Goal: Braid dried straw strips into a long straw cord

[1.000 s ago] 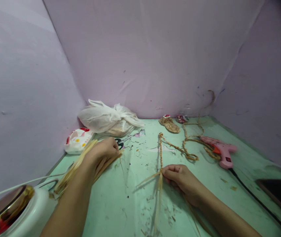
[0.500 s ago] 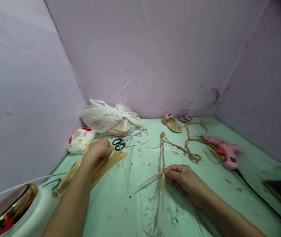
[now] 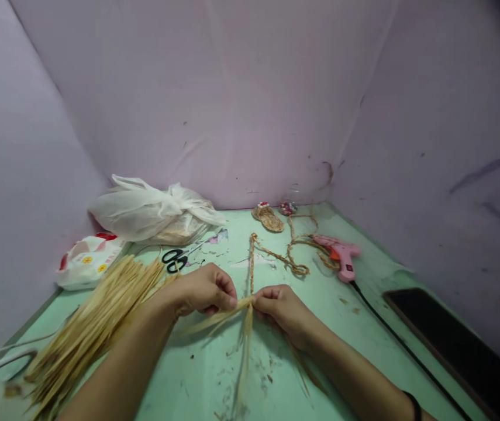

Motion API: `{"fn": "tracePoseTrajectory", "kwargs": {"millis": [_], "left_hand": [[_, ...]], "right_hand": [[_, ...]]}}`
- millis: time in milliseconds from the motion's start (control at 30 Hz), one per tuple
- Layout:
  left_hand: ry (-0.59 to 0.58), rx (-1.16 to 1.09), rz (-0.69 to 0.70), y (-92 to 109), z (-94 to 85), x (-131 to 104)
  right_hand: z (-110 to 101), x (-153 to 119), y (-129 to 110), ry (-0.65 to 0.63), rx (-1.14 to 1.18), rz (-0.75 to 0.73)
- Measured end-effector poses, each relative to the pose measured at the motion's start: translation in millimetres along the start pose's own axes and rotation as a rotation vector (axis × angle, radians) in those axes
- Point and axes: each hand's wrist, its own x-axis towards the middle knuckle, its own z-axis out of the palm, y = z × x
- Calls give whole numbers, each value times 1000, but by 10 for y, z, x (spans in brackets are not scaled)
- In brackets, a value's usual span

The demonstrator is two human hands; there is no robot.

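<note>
A thin straw braid (image 3: 252, 266) runs down the middle of the green table, with loose strands (image 3: 246, 345) fanning from its lower end. My right hand (image 3: 282, 310) pinches the braid's lower end from the right. Just left of it, my left hand (image 3: 210, 289) is closed on pale straw strands that reach to the same spot. Beyond my left forearm lies a thick bundle of dry straw (image 3: 96, 316). From the braid's top, more braided cord (image 3: 291, 263) loops away to the right.
Black-handled scissors (image 3: 175, 260), a white plastic bag (image 3: 157, 210) and a tissue pack (image 3: 89, 260) are at the left. A small woven slipper (image 3: 268, 217) stands at the back. Rightward are a pink glue gun (image 3: 341, 254) with its cable and a dark flat object (image 3: 442, 345).
My left hand has moved from the straw bundle to the braid's lower end, now with strands in its fingers. My right hand keeps its pinch. The view has turned to the right.
</note>
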Motion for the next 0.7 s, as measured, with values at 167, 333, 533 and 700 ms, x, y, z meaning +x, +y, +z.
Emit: {"fn": "tracePoseTrajectory", "kwargs": {"millis": [167, 333, 533, 700], "left_hand": [[-1, 111, -12, -68, 59, 115], [26, 145, 72, -48, 109, 122], [83, 218, 86, -51, 132, 136], [219, 439, 103, 10, 141, 100]], "right_hand": [[-14, 15, 7, 13, -2, -8], [-19, 19, 18, -3, 12, -42], [-30, 17, 30, -4, -1, -35], [-28, 28, 39, -4, -5, -29]]}}
